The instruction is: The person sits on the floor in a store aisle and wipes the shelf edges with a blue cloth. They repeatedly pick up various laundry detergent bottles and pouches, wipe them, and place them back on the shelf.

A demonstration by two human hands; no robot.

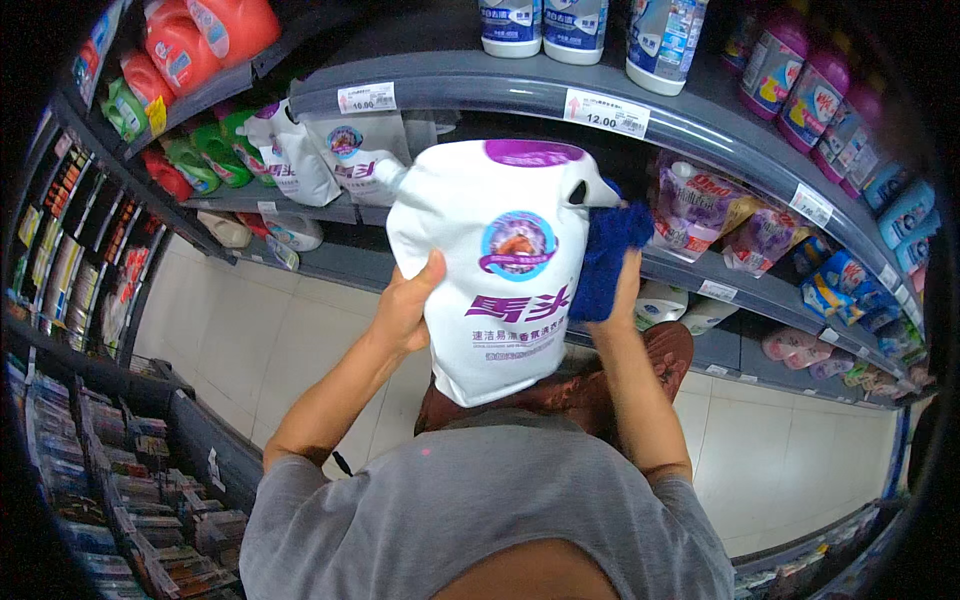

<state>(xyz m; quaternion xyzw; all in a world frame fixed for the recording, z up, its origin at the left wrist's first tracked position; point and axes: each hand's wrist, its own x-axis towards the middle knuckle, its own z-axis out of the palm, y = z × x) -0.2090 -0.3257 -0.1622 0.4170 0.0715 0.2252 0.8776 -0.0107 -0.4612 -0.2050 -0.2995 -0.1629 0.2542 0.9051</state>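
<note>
A white laundry detergent refill pouch (457,217) with purple writing, a round horse emblem and a corner spout is held up in front of my chest. My left hand (411,304) grips its left edge, thumb on the front face. On the other side, my right hand (626,281) holds a dark blue cloth (604,255) against the pouch's right edge. Some of the right fingers are hidden behind the cloth. Similar white pouches (296,161) stand on the shelf beyond, to the left.
The curved grey shelf (480,82) ahead carries price tags and white-and-blue bottles (574,30). Purple pouches (701,199) and pink-purple bottles (814,94) are at right. Red jugs (176,56) stand at upper left. A rack of small packets (135,480) flanks me at lower left, above pale floor tiles (300,322).
</note>
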